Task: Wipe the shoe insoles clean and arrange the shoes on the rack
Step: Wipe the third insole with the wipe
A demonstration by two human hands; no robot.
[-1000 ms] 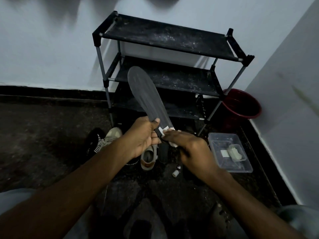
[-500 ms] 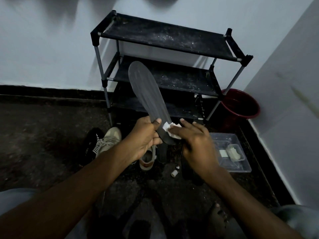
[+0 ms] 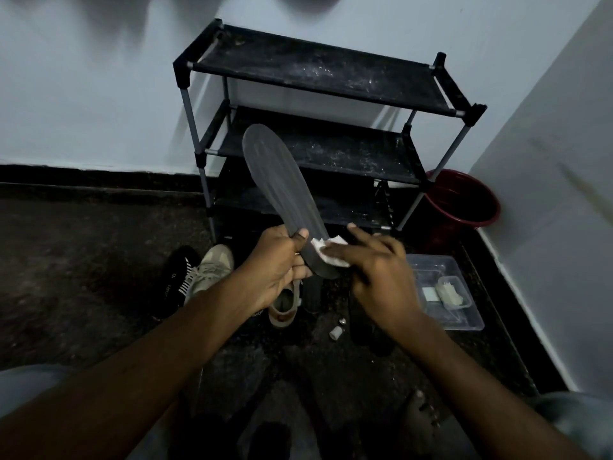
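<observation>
The left hand point(image 3: 275, 263) closes its grip round the heel end of the grey insole point(image 3: 278, 180), thumb on top; just right of that grip the right hand point(image 3: 381, 280) presses a white wipe point(image 3: 326, 253) onto it with straightened fingers. Down-left of the grip a beige sneaker point(image 3: 212, 270) lies on the floor; beyond it stands the black shoe rack point(image 3: 318, 74)

Pale walls point(image 3: 83, 94) meeting in a corner, black skirting point(image 3: 83, 175), dark speckled floor point(image 3: 66, 277), dim light
</observation>
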